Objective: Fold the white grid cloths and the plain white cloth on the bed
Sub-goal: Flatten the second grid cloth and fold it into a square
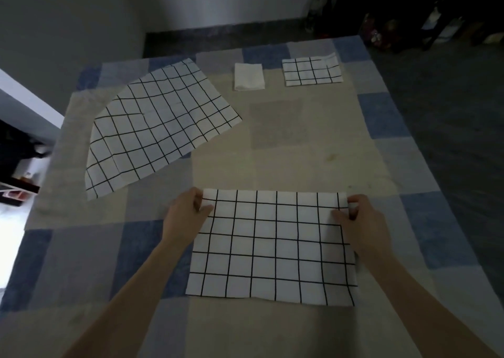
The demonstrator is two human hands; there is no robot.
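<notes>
Underneath, a patchwork bedspread [272, 128] covers the bed beside grey walls [68, 16].

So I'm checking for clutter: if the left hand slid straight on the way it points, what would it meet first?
The left hand points up-right across the near grid cloth it pinches. Beyond that, bare bedspread; probably the plain white cloth first, though direction is approximate.

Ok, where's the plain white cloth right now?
In the head view, the plain white cloth lies folded at the bed's far end, between the spread grid cloth on its left and the small folded grid cloth.
</notes>
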